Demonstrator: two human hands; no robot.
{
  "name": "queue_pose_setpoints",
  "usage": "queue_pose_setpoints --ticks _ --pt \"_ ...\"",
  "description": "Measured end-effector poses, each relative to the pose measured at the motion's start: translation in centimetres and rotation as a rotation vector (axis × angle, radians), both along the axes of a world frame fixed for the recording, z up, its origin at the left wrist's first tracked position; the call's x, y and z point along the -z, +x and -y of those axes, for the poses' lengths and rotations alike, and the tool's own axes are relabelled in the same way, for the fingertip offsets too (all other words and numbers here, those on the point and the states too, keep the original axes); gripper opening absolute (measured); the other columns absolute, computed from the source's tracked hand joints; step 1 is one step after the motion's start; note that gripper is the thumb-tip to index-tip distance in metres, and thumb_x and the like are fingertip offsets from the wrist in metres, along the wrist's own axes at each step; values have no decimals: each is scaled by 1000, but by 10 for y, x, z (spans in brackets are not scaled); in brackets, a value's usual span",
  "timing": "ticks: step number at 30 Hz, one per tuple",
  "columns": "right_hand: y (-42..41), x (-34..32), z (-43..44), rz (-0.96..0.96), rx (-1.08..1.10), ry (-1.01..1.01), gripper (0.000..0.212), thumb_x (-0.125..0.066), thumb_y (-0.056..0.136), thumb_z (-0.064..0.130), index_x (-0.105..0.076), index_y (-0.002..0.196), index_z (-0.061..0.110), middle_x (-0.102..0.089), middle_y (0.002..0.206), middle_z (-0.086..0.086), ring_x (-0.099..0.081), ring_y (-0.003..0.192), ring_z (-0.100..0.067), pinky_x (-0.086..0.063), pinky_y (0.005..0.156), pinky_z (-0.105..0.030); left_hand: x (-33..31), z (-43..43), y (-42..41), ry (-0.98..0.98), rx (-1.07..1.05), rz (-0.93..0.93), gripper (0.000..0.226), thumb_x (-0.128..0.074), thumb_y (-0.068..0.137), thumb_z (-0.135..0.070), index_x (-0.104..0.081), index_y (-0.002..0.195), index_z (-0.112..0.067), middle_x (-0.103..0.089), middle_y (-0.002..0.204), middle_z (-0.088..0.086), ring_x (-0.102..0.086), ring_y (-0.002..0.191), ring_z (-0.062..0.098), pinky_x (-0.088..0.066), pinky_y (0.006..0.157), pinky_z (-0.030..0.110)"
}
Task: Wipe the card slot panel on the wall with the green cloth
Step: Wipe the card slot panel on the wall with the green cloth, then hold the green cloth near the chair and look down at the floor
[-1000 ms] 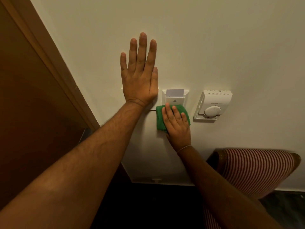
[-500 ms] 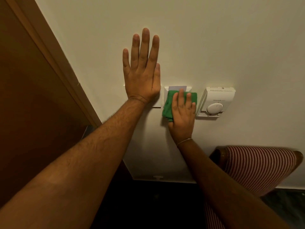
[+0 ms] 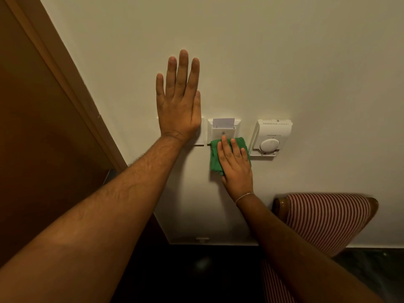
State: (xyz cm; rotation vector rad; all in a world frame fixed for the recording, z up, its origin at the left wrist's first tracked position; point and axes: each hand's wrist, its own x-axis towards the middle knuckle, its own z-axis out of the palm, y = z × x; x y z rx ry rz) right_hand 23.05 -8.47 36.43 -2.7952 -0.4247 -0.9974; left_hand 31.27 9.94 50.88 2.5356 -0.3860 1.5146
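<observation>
The white card slot panel is on the cream wall, with a pale card standing in its top slot. My right hand presses the folded green cloth flat against the panel's lower edge and the wall just beneath it; the panel's upper half shows. My left hand lies flat on the wall to the left, fingers together and pointing up, its heel covering a white switch plate. It holds nothing.
A white thermostat with a round dial is mounted just right of the cloth. A brown door frame slants down the left. A red-and-white striped chair stands below right, above a dark floor.
My right hand slid the cloth down from over the panel's face to its lower edge, uncovering the card and the top half. One second ago it was low too. The left hand stayed flat.
</observation>
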Motion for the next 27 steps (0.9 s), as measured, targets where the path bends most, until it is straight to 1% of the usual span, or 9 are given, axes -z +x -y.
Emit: queue_pose_setpoints --ticks 4,7,10,12,15,17,21,24,27 --pt "-19 3 7 -96 -44 14 101 -78 80 6 -22 164 13 -12 173 -6 9 162 -21 9 131 -36 29 4 -34 -41 46 -106 88 -49 108 -16 4 178 -18 18 183 2 10 171 26 7 138 44" --pt "-41 17 19 -140 -62 26 98 -71 79 6 -23 164 12 -9 174 -6 4 162 -22 7 132 -36 104 16 -87 -39 27 -360 90 -50 110 -22 10 177 -16 12 184 10 8 172 31 8 138 45" --pt "-67 46 38 -255 -55 -4 95 -63 80 9 -21 165 13 -6 175 -5 -3 162 -26 1 132 -40 188 28 -143 -36 66 -557 74 -44 109 -28 -17 176 -11 -10 184 13 -15 170 34 -25 135 58" --pt "-85 68 54 -350 -67 -26 85 -52 83 17 -24 164 12 -9 173 -7 -12 160 -28 -14 130 -47 228 38 -173 -54 109 -649 68 -38 109 -31 -32 173 -10 -19 181 10 -29 167 34 -39 128 60" --pt "-114 105 79 -465 -83 -27 78 -55 87 22 -33 160 6 -24 170 -13 -25 156 -34 -29 124 -55 269 55 -201 -66 155 -767 67 -40 109 -31 -36 173 -12 -23 182 7 -29 167 31 -33 131 55" --pt "-134 130 96 -514 -57 -32 88 -74 80 14 -36 159 5 -30 168 -14 -28 155 -34 -29 125 -52 288 66 -211 -58 154 -819 68 -42 109 -31 -34 173 -11 -26 182 9 -27 168 30 -26 133 53" --pt "-180 187 138 -688 8 2 97 -76 73 6 -32 161 8 -24 171 -10 -21 158 -34 -27 127 -50 331 88 -229 -23 169 -937 69 -40 108 -33 -36 172 -8 -30 181 10 -29 167 29 -17 133 47" --pt "-211 233 171 -778 14 51 75 -61 84 10 -40 156 3 -32 166 -14 -28 154 -40 -35 121 -58 372 102 -245 7 179 -1073 71 -31 111 -38 -19 176 -12 -7 185 4 -8 171 23 -8 137 45" --pt "-229 275 198 -891 43 116 78 -71 77 -10 -47 151 -2 -40 161 -20 -33 149 -46 -41 114 -65 411 114 -262 76 185 -1187 72 -21 113 -43 -4 178 -16 12 184 -3 13 170 17 2 139 41"
